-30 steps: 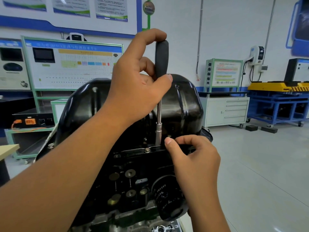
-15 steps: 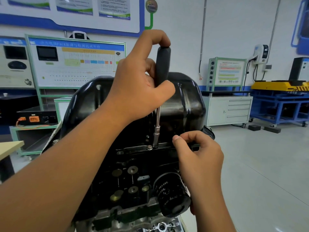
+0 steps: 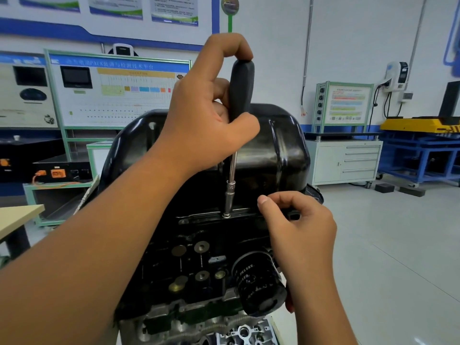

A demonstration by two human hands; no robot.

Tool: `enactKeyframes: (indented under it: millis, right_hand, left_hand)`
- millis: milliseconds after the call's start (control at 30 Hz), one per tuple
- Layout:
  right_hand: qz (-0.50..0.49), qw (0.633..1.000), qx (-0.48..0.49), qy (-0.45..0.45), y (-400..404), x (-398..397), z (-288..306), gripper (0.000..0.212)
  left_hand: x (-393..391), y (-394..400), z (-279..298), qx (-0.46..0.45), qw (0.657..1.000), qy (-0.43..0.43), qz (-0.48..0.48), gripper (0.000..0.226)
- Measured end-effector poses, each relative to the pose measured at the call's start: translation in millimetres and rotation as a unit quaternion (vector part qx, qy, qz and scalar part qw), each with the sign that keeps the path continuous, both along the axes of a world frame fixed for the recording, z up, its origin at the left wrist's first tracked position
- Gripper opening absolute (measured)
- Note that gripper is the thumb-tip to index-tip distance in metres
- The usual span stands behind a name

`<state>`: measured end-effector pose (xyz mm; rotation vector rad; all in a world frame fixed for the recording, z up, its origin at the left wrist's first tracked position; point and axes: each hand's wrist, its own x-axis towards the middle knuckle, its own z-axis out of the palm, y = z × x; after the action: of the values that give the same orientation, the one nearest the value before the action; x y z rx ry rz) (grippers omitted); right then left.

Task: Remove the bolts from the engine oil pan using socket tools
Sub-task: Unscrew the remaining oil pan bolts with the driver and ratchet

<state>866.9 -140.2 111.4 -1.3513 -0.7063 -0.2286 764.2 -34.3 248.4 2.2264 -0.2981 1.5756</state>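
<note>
Step in hand: loosening one bolt (image 3: 226, 215) on the flange of the black oil pan (image 3: 273, 155), which sits uppermost on the inverted engine (image 3: 199, 265).

The left hand (image 3: 206, 113) grips the black handle of the socket driver (image 3: 241, 88), thumb across the front and forefinger curled over its top. The driver stands nearly upright, its chrome socket (image 3: 229, 199) seated over the bolt head at the near flange edge.

The right hand (image 3: 296, 220) lies just right of the socket, fingers curled at the flange (image 3: 244, 212). Whether it pinches anything cannot be told; the fingertips are hidden.

The oil filter (image 3: 258, 282) sits below, untouched.

Judgement: the bolt appears not yet out. The next move calls for turning the handle with the driver kept square on the head, then lifting the bolt clear by hand.
</note>
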Motion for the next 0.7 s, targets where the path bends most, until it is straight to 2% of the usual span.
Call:
enactKeyframes:
  millis: [467, 567, 700]
  right_hand:
    - [-0.001, 1.0, 0.012, -0.012, 2.1, 0.5, -1.2, 0.014]
    - [0.003, 1.0, 0.01, -0.015, 2.1, 1.4, -2.4, 0.016]
    - [0.01, 1.0, -0.006, -0.02, 1.6, 2.2, -3.0, 0.014]
  left_hand:
    - [3.1, 4.5, 0.1, -0.009, 1.0, -0.015, 0.012, 0.038]
    - [3.2, 4.0, 2.6, -0.029, 0.999, -0.03, 0.009, 0.029]
    - [-0.7, 2.8, 7.9, -0.099, 0.99, -0.034, -0.097, 0.009]
